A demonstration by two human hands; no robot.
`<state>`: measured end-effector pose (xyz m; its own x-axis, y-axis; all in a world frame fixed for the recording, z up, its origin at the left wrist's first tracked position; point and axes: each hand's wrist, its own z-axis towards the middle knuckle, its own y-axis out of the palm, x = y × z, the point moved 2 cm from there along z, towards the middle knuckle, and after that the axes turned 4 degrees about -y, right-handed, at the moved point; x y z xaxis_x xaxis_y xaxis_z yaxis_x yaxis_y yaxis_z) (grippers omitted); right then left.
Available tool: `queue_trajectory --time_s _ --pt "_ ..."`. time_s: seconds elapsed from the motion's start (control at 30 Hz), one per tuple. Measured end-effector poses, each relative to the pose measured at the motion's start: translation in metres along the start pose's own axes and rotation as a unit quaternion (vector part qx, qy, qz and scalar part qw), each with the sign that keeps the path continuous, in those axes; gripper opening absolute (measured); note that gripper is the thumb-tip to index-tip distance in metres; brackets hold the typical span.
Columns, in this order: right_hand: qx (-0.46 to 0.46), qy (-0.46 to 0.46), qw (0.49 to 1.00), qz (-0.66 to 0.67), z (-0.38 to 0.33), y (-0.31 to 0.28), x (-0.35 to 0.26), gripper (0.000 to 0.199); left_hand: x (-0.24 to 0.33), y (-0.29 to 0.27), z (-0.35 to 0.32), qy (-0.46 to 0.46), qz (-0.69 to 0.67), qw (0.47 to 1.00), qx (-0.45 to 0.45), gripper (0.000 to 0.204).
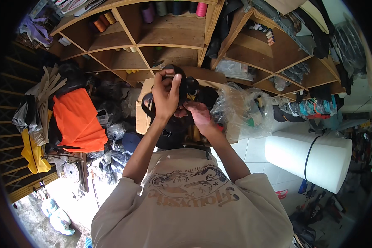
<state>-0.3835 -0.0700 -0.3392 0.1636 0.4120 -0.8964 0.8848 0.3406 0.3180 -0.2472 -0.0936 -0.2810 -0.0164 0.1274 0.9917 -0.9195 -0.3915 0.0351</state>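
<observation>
Over a cardboard box [141,118] my two hands work close together. My left hand [166,97] is raised, its fingers curled round a black strap [181,80]. The strap looks like wide webbing, and a loop of it hangs to the left of that wrist. Just to the right and lower, my right hand [200,115] has its fingers bent and pressed together beside the strap; what they pinch is hidden. Beneath both hands lie dark items, among them a black fabric piece [169,134] with a round ring on it.
Wooden shelves [171,37] with thread spools [148,13] stand ahead. A crumpled clear plastic bag [248,109] lies right of the box. Orange fabric [79,120] and dark bundles are at the left, a white foam roll [310,161] at the right.
</observation>
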Motion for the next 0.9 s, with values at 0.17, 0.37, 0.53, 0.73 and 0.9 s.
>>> queue_trajectory --time_s 0.17,0.37,0.53,0.73,0.9 --pt "0.093 -0.040 0.995 -0.016 -0.010 0.004 -0.011 0.023 0.010 -0.023 -0.040 0.017 0.024 0.992 -0.124 0.044" --pt "0.008 -0.009 0.984 0.179 -0.012 0.004 -0.007 0.024 -0.003 -0.043 -0.041 0.152 0.278 0.931 -0.183 0.026" --pt "0.008 -0.040 0.997 0.066 -0.015 0.009 -0.001 0.023 -0.007 -0.048 -0.026 0.096 0.275 0.943 -0.163 0.014" --pt "-0.008 -0.087 0.995 -0.039 -0.036 0.027 0.001 0.024 -0.010 -0.059 0.013 -0.013 0.239 0.970 -0.043 0.022" --pt "0.004 -0.099 0.990 -0.100 -0.042 0.028 0.006 0.024 -0.017 -0.057 0.028 -0.067 0.150 0.986 -0.040 0.022"
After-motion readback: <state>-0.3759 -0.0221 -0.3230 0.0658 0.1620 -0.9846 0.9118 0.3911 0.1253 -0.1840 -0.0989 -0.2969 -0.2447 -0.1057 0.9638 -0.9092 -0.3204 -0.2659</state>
